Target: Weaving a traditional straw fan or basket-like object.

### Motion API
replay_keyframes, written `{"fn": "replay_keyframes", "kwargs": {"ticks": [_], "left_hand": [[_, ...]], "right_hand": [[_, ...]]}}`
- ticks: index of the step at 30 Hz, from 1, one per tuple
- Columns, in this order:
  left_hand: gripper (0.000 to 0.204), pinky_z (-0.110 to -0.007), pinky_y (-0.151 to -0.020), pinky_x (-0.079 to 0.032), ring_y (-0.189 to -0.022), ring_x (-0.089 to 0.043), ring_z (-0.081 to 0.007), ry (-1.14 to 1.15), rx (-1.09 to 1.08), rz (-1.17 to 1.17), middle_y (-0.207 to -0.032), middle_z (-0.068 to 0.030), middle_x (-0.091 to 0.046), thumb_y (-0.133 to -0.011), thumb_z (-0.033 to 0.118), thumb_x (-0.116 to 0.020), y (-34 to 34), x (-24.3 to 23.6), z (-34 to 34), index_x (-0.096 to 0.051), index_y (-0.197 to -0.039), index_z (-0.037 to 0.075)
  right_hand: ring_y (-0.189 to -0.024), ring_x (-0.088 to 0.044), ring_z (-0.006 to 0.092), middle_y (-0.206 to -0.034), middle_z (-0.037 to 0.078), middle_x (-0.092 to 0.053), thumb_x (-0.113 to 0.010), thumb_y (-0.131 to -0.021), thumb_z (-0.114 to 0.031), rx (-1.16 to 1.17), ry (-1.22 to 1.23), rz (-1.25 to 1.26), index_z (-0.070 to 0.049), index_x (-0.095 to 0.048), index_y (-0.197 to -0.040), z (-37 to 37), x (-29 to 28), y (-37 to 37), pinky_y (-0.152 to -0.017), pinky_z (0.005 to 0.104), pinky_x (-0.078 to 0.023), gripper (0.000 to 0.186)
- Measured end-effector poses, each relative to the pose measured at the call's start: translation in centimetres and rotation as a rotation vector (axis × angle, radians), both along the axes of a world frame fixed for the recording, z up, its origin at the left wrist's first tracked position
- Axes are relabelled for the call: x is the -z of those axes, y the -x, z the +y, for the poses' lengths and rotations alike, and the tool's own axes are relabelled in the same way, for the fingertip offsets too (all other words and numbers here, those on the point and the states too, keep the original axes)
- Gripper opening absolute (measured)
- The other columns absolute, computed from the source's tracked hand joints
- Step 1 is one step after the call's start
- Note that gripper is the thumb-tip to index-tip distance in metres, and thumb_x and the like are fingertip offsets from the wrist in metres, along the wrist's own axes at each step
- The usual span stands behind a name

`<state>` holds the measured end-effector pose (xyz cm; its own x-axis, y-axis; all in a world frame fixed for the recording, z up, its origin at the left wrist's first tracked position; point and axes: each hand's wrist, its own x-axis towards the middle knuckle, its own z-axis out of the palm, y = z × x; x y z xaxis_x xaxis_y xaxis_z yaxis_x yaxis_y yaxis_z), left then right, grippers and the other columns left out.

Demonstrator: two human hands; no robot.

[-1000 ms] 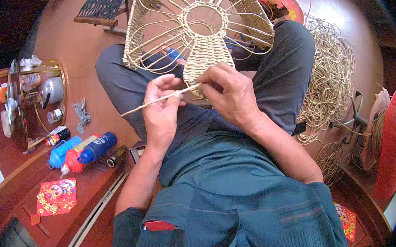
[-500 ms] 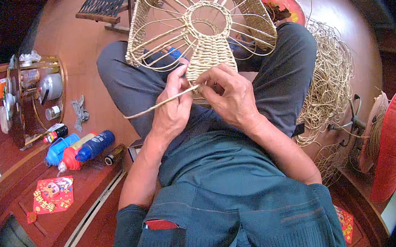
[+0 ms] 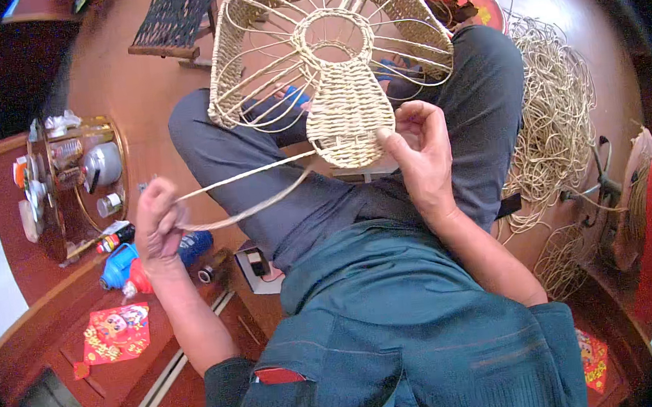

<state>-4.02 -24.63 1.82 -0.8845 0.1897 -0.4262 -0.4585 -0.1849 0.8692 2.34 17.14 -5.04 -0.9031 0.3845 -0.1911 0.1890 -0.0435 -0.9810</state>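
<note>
Pull-through step, I judge.
Left of woven panel (image 3: 350, 107), left hand (image 3: 159, 221) seems clamped on strand (image 3: 245, 176), blurred; right hand (image 3: 425, 156) pinches panel edge. Next wants even tension.

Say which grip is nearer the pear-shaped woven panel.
Right. The right grip touches the lower right edge of the woven panel; the left grip is well apart, off to its left, holding the straw-coloured cord.
</note>
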Motion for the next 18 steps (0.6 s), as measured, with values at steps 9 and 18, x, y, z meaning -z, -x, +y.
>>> {"fn": "replay_keyframes", "kwargs": {"ticks": [9,18], "left_hand": [[0.023,-0.025,-0.058,-0.040,-0.072,-0.059,-0.0063,-0.500,-0.380,0.376,-0.100,-0.0046,-0.074,-0.110,0.019,-0.063,0.6,-4.8,-2.4,-0.064,-0.127,0.004],[0.031,-0.032,-0.085,-0.054,-0.095,-0.065,-0.0154,0.009,-0.418,0.540,-0.107,-0.0081,-0.070,-0.110,0.018,-0.061,6.0,-7.8,-2.8,-0.062,-0.135,-0.001]], "right_hand": [[-0.115,-0.069,0.0163,-0.131,0.006,-0.072,-0.074,-0.095,-0.012,-0.204,0.879,-0.295,-0.003,-0.059,-0.141,0.1,-0.2,0.9,-0.099,0.0329,-0.054,0.049],[-0.111,-0.073,0.0173,-0.129,0.007,-0.074,-0.071,-0.096,-0.008,-0.239,0.958,-0.209,-0.003,-0.059,-0.140,-1.0,0.4,1.2,-0.094,0.0318,-0.058,0.046]]}}
